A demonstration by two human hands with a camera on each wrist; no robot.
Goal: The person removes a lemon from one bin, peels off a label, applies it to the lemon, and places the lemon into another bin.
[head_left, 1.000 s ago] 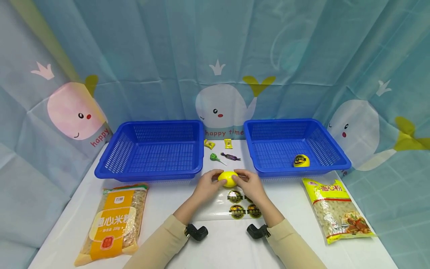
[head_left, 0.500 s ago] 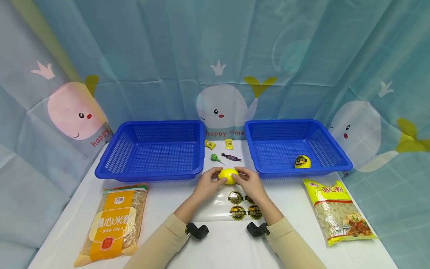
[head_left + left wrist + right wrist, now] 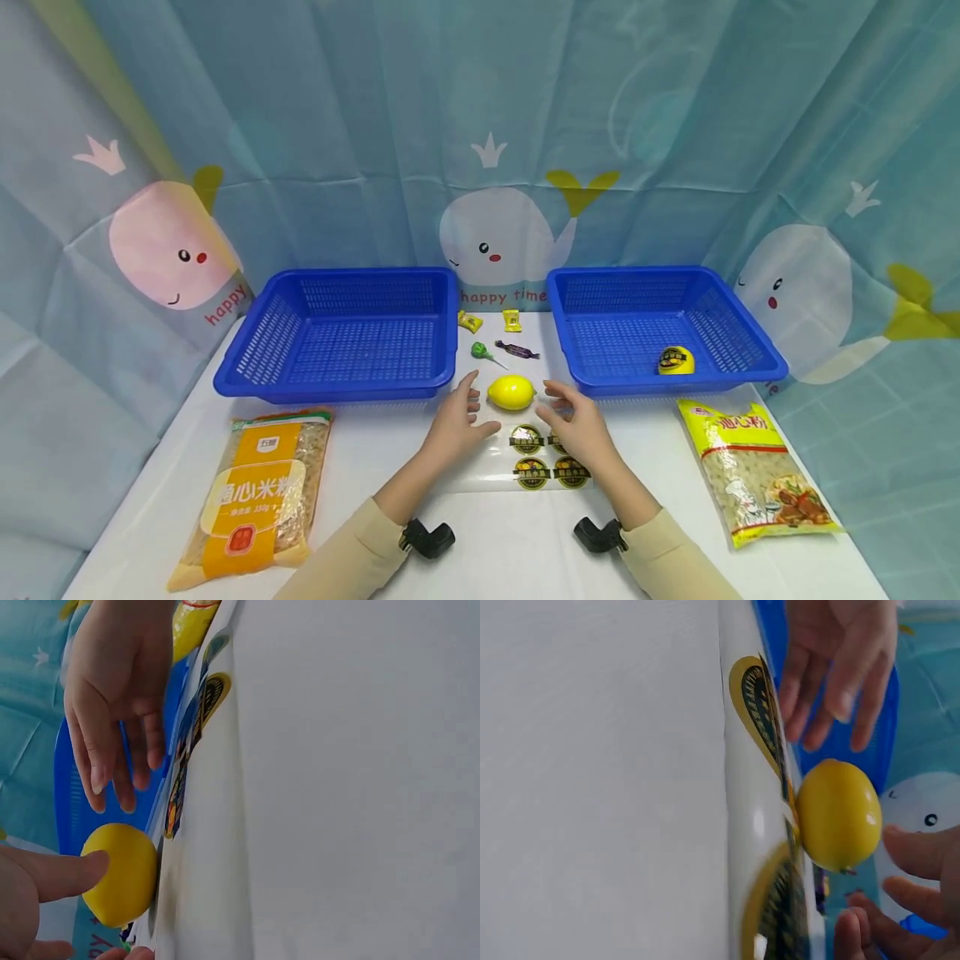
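Note:
A yellow lemon (image 3: 512, 392) lies on the far end of a clear sheet (image 3: 480, 471) that carries round black-and-gold stickers (image 3: 531, 472). To its left is my left hand (image 3: 452, 425), fingers spread and curved loosely, holding nothing. Opposite, my right hand (image 3: 581, 423) stands to the right of the fruit with relaxed fingers and a gap before it. The right wrist view shows bare yellow skin on the near face of the lemon (image 3: 838, 817). In the left wrist view, my left thumb overlaps the lemon (image 3: 124, 881).
Two blue baskets (image 3: 337, 390) stand at the back; the right basket (image 3: 667, 385) holds a stickered yellow fruit (image 3: 676, 361). Between them lie a green lollipop (image 3: 480, 350), a purple-wrapped candy (image 3: 517, 350) and yellow candies (image 3: 512, 321). Pasta bags flank the sheet, left bag (image 3: 255, 500) and right bag (image 3: 757, 475).
Both hands have let go of the lemon and drawn apart, the left one leftward and the right one rightward. The lemon stays at nearly the same spot.

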